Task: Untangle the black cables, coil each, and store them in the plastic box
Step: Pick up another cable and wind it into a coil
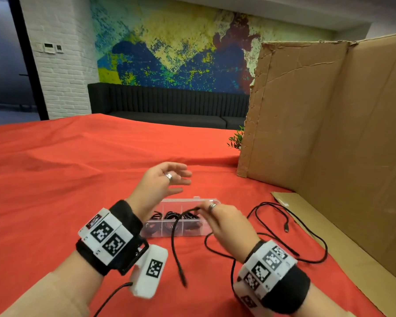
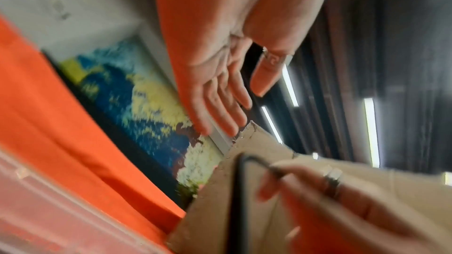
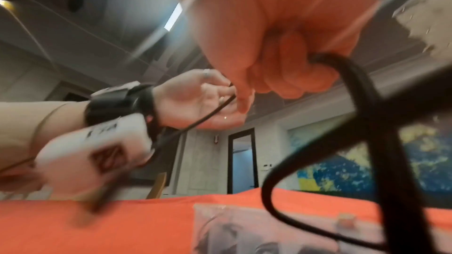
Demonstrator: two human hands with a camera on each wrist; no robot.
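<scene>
- Under both hands lies the red cloth (image 1: 55,179), and the box (image 1: 160,227) sits just below the pinch, with coiled cables in its parts.
- Off to the right of the pinch, the loose cable (image 1: 270,227) loops over the cloth, not coiled yet.
- At the pinch, the right hand (image 1: 229,223) holds the cable between curled fingers; one end hangs down.
- Beside it, the left hand (image 1: 162,181) is spread wide and holds nothing.
- I think coiling is starting: next, wrap loops round a hand.
</scene>
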